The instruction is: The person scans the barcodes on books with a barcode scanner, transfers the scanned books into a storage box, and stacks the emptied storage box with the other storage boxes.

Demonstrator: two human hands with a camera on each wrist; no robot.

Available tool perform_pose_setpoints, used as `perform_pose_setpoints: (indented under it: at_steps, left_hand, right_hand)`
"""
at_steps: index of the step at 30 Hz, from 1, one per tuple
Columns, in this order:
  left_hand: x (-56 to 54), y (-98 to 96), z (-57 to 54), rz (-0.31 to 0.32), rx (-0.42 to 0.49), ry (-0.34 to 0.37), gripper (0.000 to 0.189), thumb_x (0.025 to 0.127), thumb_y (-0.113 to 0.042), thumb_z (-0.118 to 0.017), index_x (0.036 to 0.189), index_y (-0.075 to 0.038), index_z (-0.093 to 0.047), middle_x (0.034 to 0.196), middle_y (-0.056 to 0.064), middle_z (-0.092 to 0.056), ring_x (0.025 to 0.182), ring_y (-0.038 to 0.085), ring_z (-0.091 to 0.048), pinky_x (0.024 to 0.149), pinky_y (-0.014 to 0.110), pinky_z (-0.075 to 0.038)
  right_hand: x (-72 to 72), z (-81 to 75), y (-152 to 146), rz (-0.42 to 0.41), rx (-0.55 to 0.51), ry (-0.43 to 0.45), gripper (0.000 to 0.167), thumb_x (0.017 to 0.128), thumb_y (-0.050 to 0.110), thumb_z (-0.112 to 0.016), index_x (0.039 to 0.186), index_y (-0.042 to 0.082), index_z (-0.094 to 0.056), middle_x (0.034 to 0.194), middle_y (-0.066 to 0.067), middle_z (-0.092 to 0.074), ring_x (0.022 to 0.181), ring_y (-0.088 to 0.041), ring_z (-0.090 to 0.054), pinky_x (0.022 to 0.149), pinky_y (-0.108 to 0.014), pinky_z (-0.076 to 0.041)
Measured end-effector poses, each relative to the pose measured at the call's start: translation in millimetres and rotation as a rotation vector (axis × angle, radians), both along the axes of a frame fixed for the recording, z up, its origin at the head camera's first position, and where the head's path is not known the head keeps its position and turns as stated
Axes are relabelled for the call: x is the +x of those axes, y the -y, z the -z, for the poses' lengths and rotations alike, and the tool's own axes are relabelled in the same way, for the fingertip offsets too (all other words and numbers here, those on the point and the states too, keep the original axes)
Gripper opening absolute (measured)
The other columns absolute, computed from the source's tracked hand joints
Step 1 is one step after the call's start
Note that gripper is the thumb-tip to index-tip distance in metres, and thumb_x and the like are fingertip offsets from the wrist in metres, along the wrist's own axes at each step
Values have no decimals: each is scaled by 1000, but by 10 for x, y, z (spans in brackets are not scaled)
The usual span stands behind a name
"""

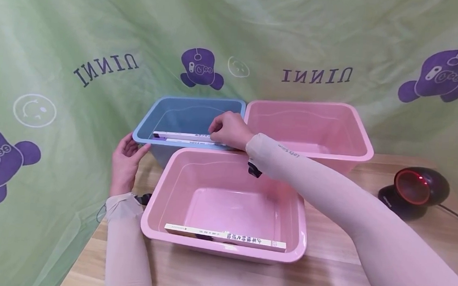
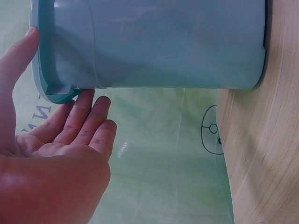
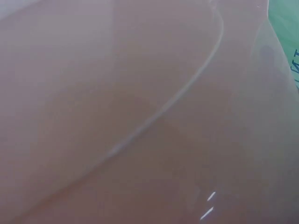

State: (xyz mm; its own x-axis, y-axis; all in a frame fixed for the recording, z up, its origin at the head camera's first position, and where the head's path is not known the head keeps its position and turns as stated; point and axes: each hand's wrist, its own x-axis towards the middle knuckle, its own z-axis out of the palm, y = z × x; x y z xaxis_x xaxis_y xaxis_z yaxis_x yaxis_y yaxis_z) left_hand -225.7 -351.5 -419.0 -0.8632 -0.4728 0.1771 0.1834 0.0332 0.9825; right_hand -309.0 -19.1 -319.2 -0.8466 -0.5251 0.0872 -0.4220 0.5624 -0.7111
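Observation:
A blue plastic bin (image 1: 199,105) stands at the back left. My left hand (image 1: 125,164) holds its front left corner; in the left wrist view the thumb lies on the rim and the fingers reach beneath it. Two thin books stand along the front wall inside, a rear book (image 1: 181,136) and a front book (image 1: 188,141), spines up. Reaching into this bin, my right hand (image 1: 234,130) has bent fingers pinching the rear book's top edge. Part of both books is hidden behind that hand. The right wrist view shows only a pink bin wall (image 3: 140,93).
A front pink bin (image 1: 232,206) has one white-spined book (image 1: 225,237) along its near wall. Another pink bin (image 1: 312,107) stands at the back right. A black scanner-like device (image 1: 421,189) with a cable sits right on the wooden table (image 1: 336,268). Green printed cloth (image 1: 262,29) hangs behind.

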Motion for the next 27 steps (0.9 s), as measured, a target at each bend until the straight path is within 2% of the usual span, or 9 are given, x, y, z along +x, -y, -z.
perform_pose_setpoints:
  at_steps: [7, 18, 22, 27]
  left_hand:
    - [-7, 11, 9, 1, -22, 6, 70, 99, -4, -85, 162, -6, -55, 144, 3, -66, 133, 12, -61, 114, 19, -51]
    - [-11, 3, 7, 4, -20, 16, 71, 99, -5, -85, 163, -6, -54, 148, 6, -64, 133, 12, -60, 114, 18, -51]
    - [-8, 5, 14, 4, -21, 16, 72, 99, -4, -85, 163, -5, -53, 145, 4, -65, 132, 12, -60, 116, 21, -51]
    - [-14, 34, 21, 5, -12, 3, 72, 98, -5, -87, 162, -6, -55, 141, 0, -66, 131, 12, -61, 114, 19, -51]
  right_hand:
    - [6, 2, 5, -17, 14, 23, 25, 98, 15, -77, 121, 10, -86, 116, -6, -85, 109, -20, -74, 101, -34, -63]
    - [63, -92, -15, 0, 0, 34, 30, 98, 15, -76, 126, 9, -84, 121, -7, -84, 115, -20, -76, 107, -34, -62]
    - [126, -193, -88, 4, -49, 88, 30, 99, 14, -80, 128, 8, -83, 122, -8, -83, 115, -20, -75, 106, -35, -63]
    - [273, -451, -312, -27, -75, 106, 32, 100, 17, -83, 130, 6, -82, 123, -10, -83, 113, -22, -77, 106, -37, -65]
